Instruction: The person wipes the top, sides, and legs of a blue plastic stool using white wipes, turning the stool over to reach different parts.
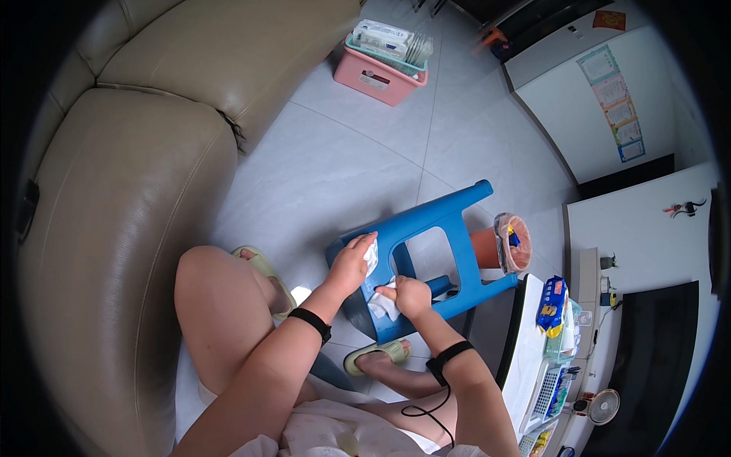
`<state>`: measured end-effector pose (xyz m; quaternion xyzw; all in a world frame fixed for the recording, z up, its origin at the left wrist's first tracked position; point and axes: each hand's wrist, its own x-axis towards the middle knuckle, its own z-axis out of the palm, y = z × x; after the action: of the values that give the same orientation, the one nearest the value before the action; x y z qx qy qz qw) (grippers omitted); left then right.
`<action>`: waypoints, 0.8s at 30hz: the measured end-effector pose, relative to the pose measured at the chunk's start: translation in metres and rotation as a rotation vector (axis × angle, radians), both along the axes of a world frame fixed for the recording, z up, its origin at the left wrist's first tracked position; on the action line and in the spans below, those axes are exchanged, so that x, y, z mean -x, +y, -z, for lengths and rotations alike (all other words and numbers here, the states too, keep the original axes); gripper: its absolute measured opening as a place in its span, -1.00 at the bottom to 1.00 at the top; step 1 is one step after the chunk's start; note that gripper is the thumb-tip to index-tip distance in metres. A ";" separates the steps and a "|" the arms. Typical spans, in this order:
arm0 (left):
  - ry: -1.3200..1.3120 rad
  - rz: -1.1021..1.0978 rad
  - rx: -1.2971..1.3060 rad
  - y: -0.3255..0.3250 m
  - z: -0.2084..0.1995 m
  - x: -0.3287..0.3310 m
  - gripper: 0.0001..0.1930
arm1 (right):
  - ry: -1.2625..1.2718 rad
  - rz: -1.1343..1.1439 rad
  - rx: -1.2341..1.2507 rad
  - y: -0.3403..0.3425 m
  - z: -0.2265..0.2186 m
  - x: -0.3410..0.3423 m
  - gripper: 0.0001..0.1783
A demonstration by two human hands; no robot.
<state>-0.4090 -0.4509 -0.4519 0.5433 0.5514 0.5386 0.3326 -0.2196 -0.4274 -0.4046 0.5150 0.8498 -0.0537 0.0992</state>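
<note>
A blue plastic stool (449,217) is tipped over in front of my knees, its legs pointing away to the right. My left hand (350,265) is closed on a white wipe (371,257), which lies against the stool near its seat end. Closer to me, my right hand (412,297) grips a crumpled white wipe (384,304), pressed on the same blue surface. Whether the two white pieces are joined I cannot tell. Both wrists wear black bands.
A beige leather sofa (145,152) runs along the left. On the tiled floor stands a pink bin of packs (377,80). Past the stool legs is an orange waste bin (485,247). A white table (525,350) at right carries a blue wipes pack (551,303) and baskets.
</note>
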 end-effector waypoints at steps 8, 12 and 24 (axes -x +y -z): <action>-0.689 0.087 0.233 0.007 0.013 0.014 -0.23 | 0.442 0.367 -0.456 0.002 -0.050 0.007 -0.66; -0.729 0.092 0.266 0.013 0.008 0.004 -0.25 | 0.223 -0.200 -0.222 -0.053 0.000 0.030 -0.43; -0.685 0.165 0.335 0.012 -0.007 0.014 -0.26 | 0.284 -0.175 -0.124 -0.067 0.007 0.047 -0.42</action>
<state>-0.4235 -0.4392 -0.4452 0.3128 0.4433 0.5627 0.6237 -0.2661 -0.4940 -0.4118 0.4312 0.8986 -0.0644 -0.0496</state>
